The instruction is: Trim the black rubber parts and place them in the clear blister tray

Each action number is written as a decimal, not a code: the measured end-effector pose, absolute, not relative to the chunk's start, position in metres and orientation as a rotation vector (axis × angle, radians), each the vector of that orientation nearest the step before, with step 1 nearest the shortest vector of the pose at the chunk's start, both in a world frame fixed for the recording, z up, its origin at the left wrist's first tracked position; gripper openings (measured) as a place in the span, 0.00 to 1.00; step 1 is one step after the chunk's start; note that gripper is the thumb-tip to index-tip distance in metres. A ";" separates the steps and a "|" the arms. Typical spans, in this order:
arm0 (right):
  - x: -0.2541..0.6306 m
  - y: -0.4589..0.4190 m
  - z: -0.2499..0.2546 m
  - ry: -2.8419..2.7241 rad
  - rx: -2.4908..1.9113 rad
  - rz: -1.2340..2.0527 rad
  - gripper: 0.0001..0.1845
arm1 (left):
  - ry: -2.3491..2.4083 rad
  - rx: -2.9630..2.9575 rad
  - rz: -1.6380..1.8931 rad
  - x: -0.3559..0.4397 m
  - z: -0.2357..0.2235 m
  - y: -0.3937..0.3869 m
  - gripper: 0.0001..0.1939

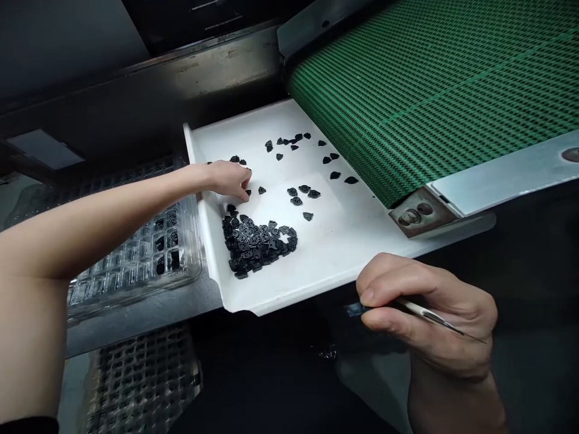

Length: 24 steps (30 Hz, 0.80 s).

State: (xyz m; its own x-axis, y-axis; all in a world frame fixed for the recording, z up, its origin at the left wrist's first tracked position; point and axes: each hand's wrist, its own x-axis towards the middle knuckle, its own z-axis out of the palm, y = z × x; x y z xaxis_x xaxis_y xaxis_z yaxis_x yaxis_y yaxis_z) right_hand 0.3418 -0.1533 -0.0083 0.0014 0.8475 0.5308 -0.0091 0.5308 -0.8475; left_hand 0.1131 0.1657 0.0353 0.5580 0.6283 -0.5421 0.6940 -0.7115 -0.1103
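Observation:
My left hand (230,179) reaches over the left side of a white tray (335,241). Its fingers are curled, and a small black plastic part (248,192) shows at the thumb and fingertip. Just below lies a dense heap of similar black parts (256,241), many with round spoked faces. In front of the tray's near edge, my right hand (429,307) is closed around slim, pointed metal tweezers (425,311), their tip towards the wrist. A small dark bluish piece (354,310) sticks out past its thumb and forefinger; whether it belongs to the tweezers I cannot tell.
A green mesh conveyor belt (429,90) ends above the tray's right side. Loose black parts (304,191) lie scattered across the tray. Left of it, under my forearm, is a clear plastic blister tray (136,265) with some black parts in its pockets. Another pocketed tray (140,386) sits lower down.

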 end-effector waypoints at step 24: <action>0.340 -0.148 0.002 -1.481 -0.762 0.773 0.07 | 0.815 2.044 0.134 0.119 0.061 0.168 0.28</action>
State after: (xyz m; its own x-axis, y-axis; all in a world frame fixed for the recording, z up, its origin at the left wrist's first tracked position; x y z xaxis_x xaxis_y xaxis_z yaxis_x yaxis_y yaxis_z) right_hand 0.3396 -0.1475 0.0019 -0.0453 0.8289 0.5576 0.0161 0.5587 -0.8292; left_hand 0.1188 0.1684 0.0610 0.7763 0.5950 -0.2080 0.4969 -0.3747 0.7827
